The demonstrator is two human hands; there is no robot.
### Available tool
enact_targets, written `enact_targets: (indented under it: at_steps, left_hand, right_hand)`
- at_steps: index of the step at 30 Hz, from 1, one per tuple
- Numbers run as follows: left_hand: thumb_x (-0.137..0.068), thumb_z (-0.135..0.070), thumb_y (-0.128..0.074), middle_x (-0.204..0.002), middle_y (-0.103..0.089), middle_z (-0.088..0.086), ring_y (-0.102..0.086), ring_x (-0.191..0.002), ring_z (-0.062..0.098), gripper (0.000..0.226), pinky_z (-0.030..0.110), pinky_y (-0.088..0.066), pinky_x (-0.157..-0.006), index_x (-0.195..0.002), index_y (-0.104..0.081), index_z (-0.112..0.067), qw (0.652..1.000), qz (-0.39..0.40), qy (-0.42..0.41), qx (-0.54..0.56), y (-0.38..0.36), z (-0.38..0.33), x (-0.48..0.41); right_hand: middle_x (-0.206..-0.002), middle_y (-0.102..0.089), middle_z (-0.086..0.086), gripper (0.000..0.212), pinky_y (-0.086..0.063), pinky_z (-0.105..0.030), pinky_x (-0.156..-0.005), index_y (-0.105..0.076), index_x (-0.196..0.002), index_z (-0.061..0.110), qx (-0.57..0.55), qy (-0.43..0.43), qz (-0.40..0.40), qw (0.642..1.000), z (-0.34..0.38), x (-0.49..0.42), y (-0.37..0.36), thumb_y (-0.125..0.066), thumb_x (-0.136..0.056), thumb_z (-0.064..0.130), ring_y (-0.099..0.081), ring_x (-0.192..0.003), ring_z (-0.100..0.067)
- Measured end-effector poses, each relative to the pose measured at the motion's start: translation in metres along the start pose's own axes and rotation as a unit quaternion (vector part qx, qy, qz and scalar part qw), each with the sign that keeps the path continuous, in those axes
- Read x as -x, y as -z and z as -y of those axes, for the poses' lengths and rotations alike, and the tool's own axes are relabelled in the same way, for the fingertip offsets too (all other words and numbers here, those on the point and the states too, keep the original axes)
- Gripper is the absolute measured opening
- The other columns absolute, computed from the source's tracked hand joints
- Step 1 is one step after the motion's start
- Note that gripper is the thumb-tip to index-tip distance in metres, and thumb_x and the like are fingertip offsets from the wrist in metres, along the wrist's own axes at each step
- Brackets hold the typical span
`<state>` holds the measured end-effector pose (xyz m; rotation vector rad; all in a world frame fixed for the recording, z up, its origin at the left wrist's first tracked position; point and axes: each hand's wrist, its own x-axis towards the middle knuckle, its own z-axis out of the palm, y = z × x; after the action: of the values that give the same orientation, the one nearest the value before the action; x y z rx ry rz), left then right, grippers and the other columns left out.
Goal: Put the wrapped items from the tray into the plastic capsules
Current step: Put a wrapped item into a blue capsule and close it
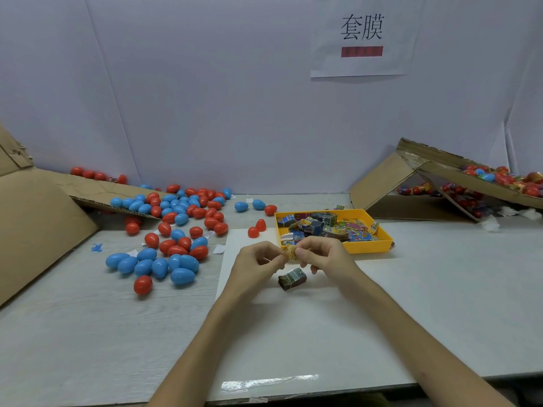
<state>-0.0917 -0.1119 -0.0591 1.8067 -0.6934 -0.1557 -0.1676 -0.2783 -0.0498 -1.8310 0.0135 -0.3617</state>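
Observation:
A yellow tray (379, 240) at centre right holds several colourful wrapped items (329, 226). Just in front of its near left corner, my left hand (258, 261) and my right hand (323, 255) together pinch a small yellowish wrapped item (289, 254) above the table. Another wrapped item (292, 278), dark with a printed label, lies on the white sheet right below my hands. Red and blue egg-shaped plastic capsules (173, 230) are scattered across the left of the table. Two open red capsule halves (257, 228) stand left of the tray.
A cardboard flap (38, 221) slopes along the left edge. At the far right, a tilted cardboard box (440, 183) holds film-wrapped eggs (505, 177). A white partition with a paper sign (363, 36) stands behind. Small paper scraps lie among the capsules.

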Motion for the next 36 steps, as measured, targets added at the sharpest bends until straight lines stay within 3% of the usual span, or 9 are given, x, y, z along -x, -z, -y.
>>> enact_targets:
  at_steps: [6,8,12,17,21,28,33,36]
  left_hand:
    - [-0.09,-0.02,-0.071,-0.068,-0.07,-0.008,-0.064,-0.065,0.002,0.019,0.011,-0.049,-0.06,-0.072,-0.066,-0.026,0.998,-0.025,-0.014,-0.061,-0.0021,-0.0025,0.0023]
    - [-0.088,-0.018,-0.072,-0.067,-0.07,-0.004,-0.067,-0.065,0.009,0.023,0.02,-0.053,-0.061,-0.068,-0.062,-0.024,0.995,-0.041,-0.02,-0.09,-0.0029,-0.0027,0.0044]
    - [-0.085,-0.016,-0.072,-0.067,-0.069,0.005,-0.067,-0.071,0.027,0.021,0.043,-0.055,-0.069,-0.068,-0.061,-0.014,0.989,-0.06,-0.032,-0.134,-0.0033,-0.0021,0.0066]
    - [-0.087,-0.024,-0.073,-0.068,-0.069,0.0,-0.067,-0.07,0.02,0.023,0.034,-0.055,-0.066,-0.069,-0.059,-0.023,0.986,-0.06,-0.042,-0.149,-0.0036,-0.0025,0.0065]
    - [-0.087,-0.019,-0.073,-0.063,-0.069,-0.008,-0.066,-0.062,0.006,0.024,0.015,-0.049,-0.06,-0.068,-0.061,-0.026,0.995,-0.028,-0.047,-0.087,-0.0034,-0.0044,0.0059]
    - [-0.088,-0.012,-0.069,-0.066,-0.072,-0.006,-0.067,-0.063,0.006,0.012,0.029,-0.056,-0.066,-0.081,-0.061,-0.018,0.998,-0.044,-0.016,-0.047,-0.0019,-0.0049,0.0049]
    - [-0.089,-0.007,-0.066,-0.062,-0.07,-0.006,-0.067,-0.06,0.005,0.015,0.015,-0.05,-0.058,-0.088,-0.06,-0.021,0.998,-0.044,-0.031,-0.03,-0.0021,-0.0082,0.0068]
    - [-0.091,-0.008,-0.065,-0.063,-0.07,-0.004,-0.068,-0.061,0.007,0.014,0.017,-0.052,-0.061,-0.092,-0.061,-0.022,0.998,-0.031,-0.046,-0.037,-0.0036,-0.0079,0.0081]
  right_hand:
    - [-0.077,-0.068,0.001,0.005,-0.046,-0.02,-0.056,-0.074,-0.085,0.018,0.014,-0.001,-0.012,1.0,-0.0001,0.0003,-0.0024,-0.072,-0.086,0.014,-0.058,-0.07,-0.009]
    - [-0.075,-0.068,0.006,0.006,-0.045,-0.017,-0.057,-0.075,-0.083,0.018,0.001,0.006,-0.009,1.0,0.001,0.0015,-0.0023,-0.074,-0.084,0.012,-0.058,-0.068,-0.005]
    - [-0.08,-0.066,0.002,0.005,-0.045,-0.021,-0.059,-0.075,-0.082,0.013,-0.018,0.008,0.024,1.0,0.0007,0.0034,-0.006,-0.075,-0.083,0.009,-0.056,-0.073,-0.014]
    - [-0.073,-0.067,0.001,0.011,-0.045,-0.02,-0.059,-0.075,-0.08,0.015,-0.047,0.029,0.005,0.998,0.0008,0.0035,-0.0056,-0.073,-0.084,0.004,-0.056,-0.065,-0.007]
    - [-0.074,-0.066,-0.004,0.014,-0.046,-0.023,-0.06,-0.074,-0.078,0.015,-0.062,0.038,-0.01,0.997,-0.001,0.002,-0.0021,-0.071,-0.085,0.003,-0.055,-0.065,-0.01]
    - [-0.068,-0.064,0.0,0.01,-0.047,-0.025,-0.061,-0.071,-0.082,0.009,-0.086,0.011,0.04,0.995,-0.0023,0.001,-0.0023,-0.067,-0.088,0.003,-0.055,-0.063,-0.012]
    - [-0.067,-0.067,0.003,0.011,-0.046,-0.023,-0.056,-0.074,-0.088,0.014,-0.083,-0.037,0.04,0.995,-0.0019,0.0013,-0.0044,-0.067,-0.089,0.006,-0.05,-0.056,-0.01]
    - [-0.065,-0.066,0.005,0.011,-0.045,-0.022,-0.055,-0.075,-0.094,0.012,-0.072,-0.047,0.043,0.995,-0.0023,0.0004,-0.0043,-0.066,-0.091,0.008,-0.047,-0.054,-0.008]
